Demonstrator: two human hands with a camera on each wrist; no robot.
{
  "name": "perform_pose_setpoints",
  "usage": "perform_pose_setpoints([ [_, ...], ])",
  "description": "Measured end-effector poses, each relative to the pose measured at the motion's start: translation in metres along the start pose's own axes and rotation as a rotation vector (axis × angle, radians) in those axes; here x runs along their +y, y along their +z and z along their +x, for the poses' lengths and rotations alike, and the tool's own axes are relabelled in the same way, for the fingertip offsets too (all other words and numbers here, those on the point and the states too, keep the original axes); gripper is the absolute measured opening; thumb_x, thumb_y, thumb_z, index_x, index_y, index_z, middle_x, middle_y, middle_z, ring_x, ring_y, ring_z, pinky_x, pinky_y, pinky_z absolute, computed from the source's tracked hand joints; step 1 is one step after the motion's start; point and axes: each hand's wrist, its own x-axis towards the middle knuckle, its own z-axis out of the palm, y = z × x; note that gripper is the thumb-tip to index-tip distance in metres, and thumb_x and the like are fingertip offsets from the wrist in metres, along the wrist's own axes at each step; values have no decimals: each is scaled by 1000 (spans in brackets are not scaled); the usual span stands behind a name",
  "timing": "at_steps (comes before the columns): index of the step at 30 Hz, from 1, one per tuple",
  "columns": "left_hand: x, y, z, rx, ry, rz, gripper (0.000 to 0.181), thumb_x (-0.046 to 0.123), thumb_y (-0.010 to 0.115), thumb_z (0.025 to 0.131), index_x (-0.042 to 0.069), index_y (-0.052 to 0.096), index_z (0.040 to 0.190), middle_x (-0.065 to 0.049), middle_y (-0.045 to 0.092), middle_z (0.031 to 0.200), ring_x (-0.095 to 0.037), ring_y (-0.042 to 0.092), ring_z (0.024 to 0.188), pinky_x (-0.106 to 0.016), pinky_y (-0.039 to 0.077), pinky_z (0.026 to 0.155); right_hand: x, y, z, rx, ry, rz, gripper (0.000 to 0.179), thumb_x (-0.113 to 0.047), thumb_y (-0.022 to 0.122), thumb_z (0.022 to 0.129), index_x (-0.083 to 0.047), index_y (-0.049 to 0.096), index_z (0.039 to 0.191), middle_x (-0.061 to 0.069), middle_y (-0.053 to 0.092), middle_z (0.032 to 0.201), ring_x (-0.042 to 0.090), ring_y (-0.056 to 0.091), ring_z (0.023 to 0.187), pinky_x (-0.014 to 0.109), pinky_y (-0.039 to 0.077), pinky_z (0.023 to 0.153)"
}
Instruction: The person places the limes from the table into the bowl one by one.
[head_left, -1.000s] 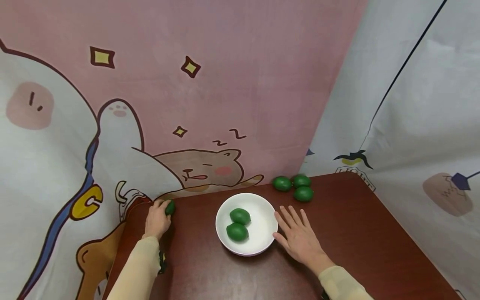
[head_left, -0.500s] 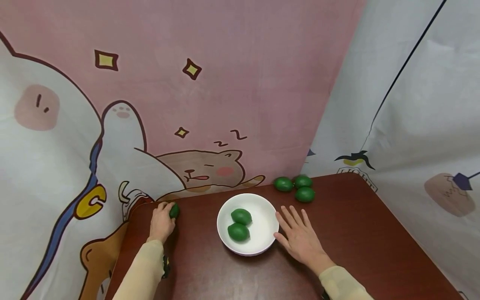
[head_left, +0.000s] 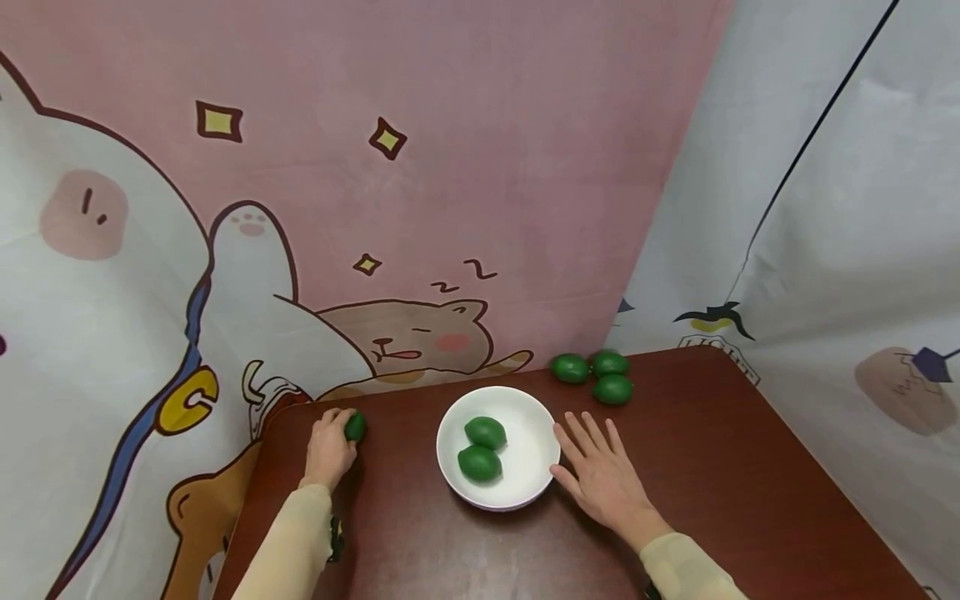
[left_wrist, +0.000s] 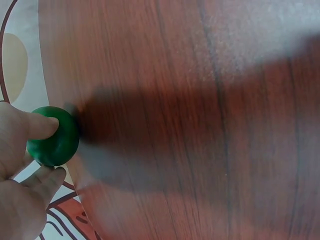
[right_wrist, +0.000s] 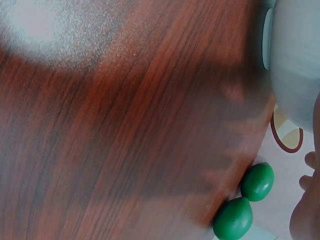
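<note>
At the table's back left, my left hand (head_left: 331,448) grips a green lime (head_left: 355,427). In the left wrist view the thumb lies on one side of this lime (left_wrist: 56,142) and the fingers on the other. Two more limes (head_left: 480,463) lie side by side in a white bowl (head_left: 536,450) at the middle. My right hand (head_left: 603,482) is spread flat, palm down, its fingertips right at the bowl's right rim. In the right wrist view the side of the bowl (right_wrist: 295,65) shows, with only part of the hand at the right edge.
Three limes (head_left: 612,389) sit clustered at the back of the brown wooden table (head_left: 720,450), right of the bowl. A cartoon-printed cloth (head_left: 525,208) hangs directly behind the table's back edge and along its left side.
My left hand, holding the lime, has shifted slightly to the right in view, along with small drift of the whole scene. The right hand and the bowl keep their places relative to each other.
</note>
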Motion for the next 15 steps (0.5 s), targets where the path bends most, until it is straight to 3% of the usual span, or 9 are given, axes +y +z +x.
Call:
perform_pose_setpoints([
  [15,9,0,-13,-32,5,-24,51,-1,78,84,4,65,133,-25,56,137,-47,54,117,-64,50,93,-1,0,0,-9,10,17,70,-55,53,103,-15,42,160,12,34,167,37,25,155,62,10,125],
])
